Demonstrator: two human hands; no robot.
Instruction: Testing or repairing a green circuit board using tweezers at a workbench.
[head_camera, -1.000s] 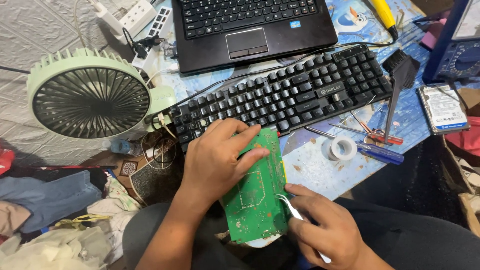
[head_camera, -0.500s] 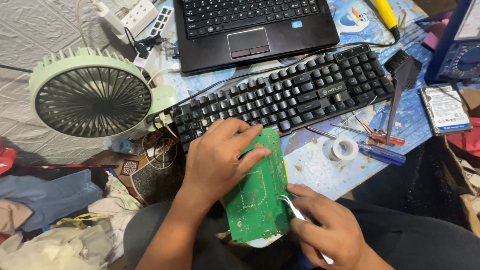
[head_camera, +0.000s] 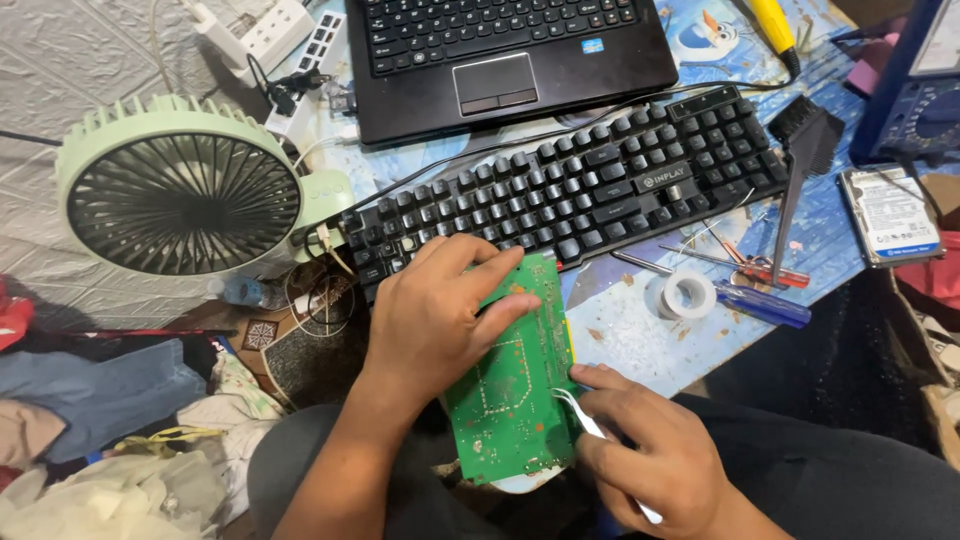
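The left hand (head_camera: 435, 320) is gripping a green circuit board (head_camera: 515, 385) over the lap, steadying it, while the right hand (head_camera: 655, 455) is pinching metal tweezers (head_camera: 590, 425) against the board's edge, below the black keyboard (head_camera: 570, 190).

Two hands working on a green circuit board (head_camera: 512, 385) over the lap

The left hand (head_camera: 435, 320) grips the board's upper edge; the right hand (head_camera: 655, 455) holds metal tweezers (head_camera: 590, 425) at its right edge, near a black keyboard (head_camera: 570, 190), mint fan (head_camera: 180, 190) and tape roll (head_camera: 688, 295)
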